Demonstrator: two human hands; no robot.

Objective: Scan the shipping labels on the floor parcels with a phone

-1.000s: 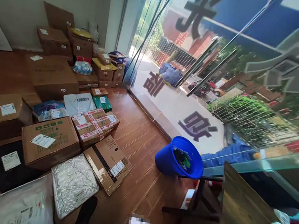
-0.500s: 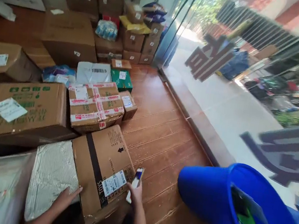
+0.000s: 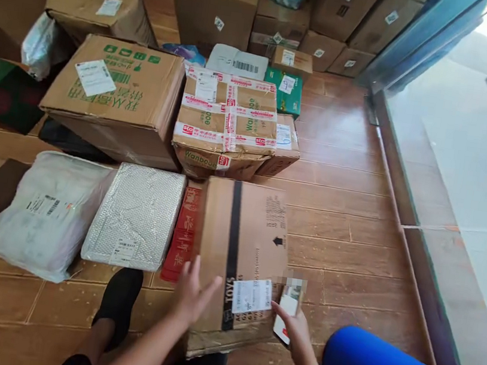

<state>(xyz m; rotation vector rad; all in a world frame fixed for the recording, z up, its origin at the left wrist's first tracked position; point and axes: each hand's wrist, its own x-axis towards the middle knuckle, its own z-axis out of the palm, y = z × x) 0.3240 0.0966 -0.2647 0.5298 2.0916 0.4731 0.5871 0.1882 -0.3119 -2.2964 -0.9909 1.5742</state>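
Left hand flat, open on taped cardboard box; right hand grips phone.

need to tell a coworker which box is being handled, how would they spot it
On the wooden floor beside the glass door, find the nearest row of parcels. The cardboard box is its rightmost, under the left hand; only it has a black tape stripe.

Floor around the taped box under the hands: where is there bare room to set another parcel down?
Bare wood floor lies right of the taped box, up to the glass door track. A smaller strip runs in front of the white bag, by the shoe. Left and behind are crowded: silver mailer, red box, stacked cartons. The left hand rests on the box; the right hand holds a phone.
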